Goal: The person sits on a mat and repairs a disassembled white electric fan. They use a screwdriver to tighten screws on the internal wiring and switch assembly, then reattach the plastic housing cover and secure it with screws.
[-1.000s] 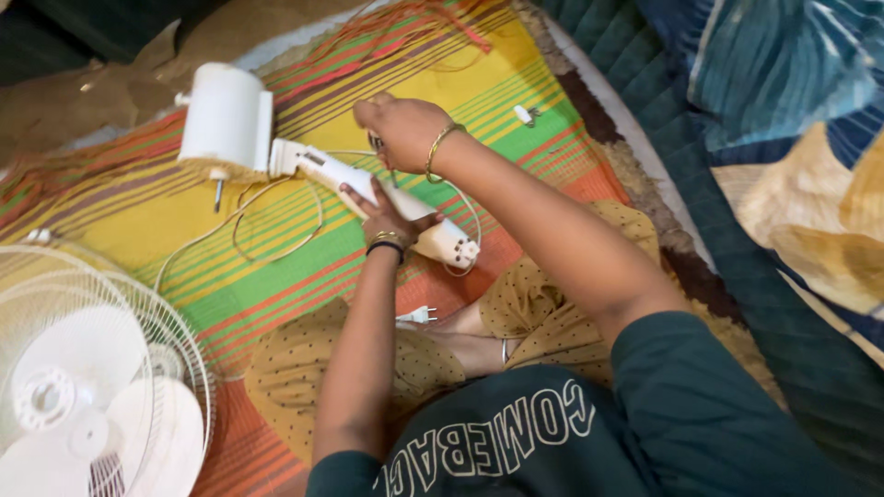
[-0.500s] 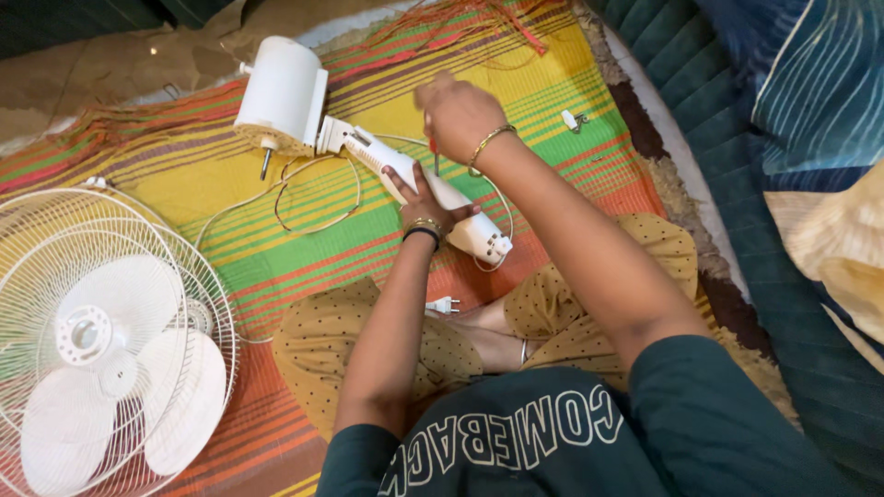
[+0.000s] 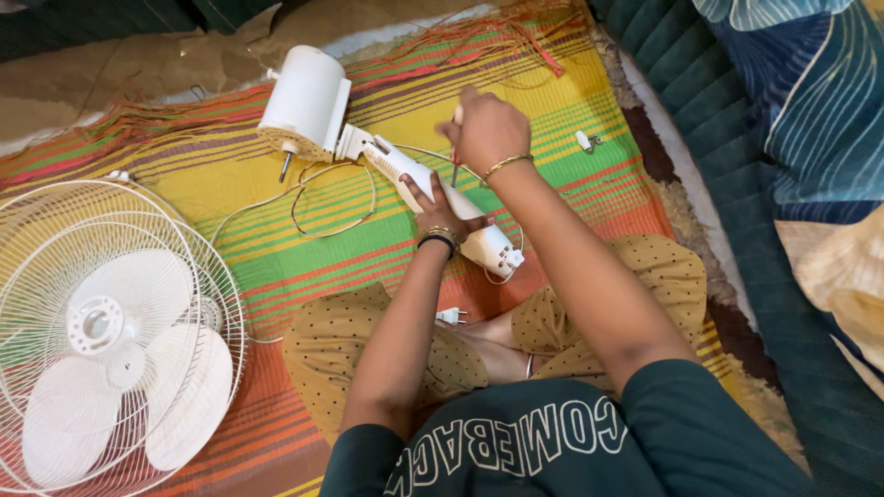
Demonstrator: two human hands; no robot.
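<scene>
A white fan motor housing (image 3: 304, 101) with its white neck and base part (image 3: 405, 170) lies on a striped mat (image 3: 276, 248). My left hand (image 3: 431, 204) presses flat on the neck and holds it down. My right hand (image 3: 486, 129) is closed around a screwdriver (image 3: 454, 167) with a red shaft, held upright with its tip down on the neck beside my left hand. A white power cord (image 3: 318, 198) loops on the mat from the housing, and its plug (image 3: 448, 316) lies by my crossed legs.
A white wire fan guard with its blades (image 3: 101, 331) lies at the left on the mat. A small white part (image 3: 584, 141) rests near the mat's right edge. A dark quilted cover (image 3: 764, 184) and patterned bedding lie to the right.
The view has shifted so the fan guard shows more fully at the left. My right hand stays above the neck with the screwdriver; my left hand remains on the neck.
</scene>
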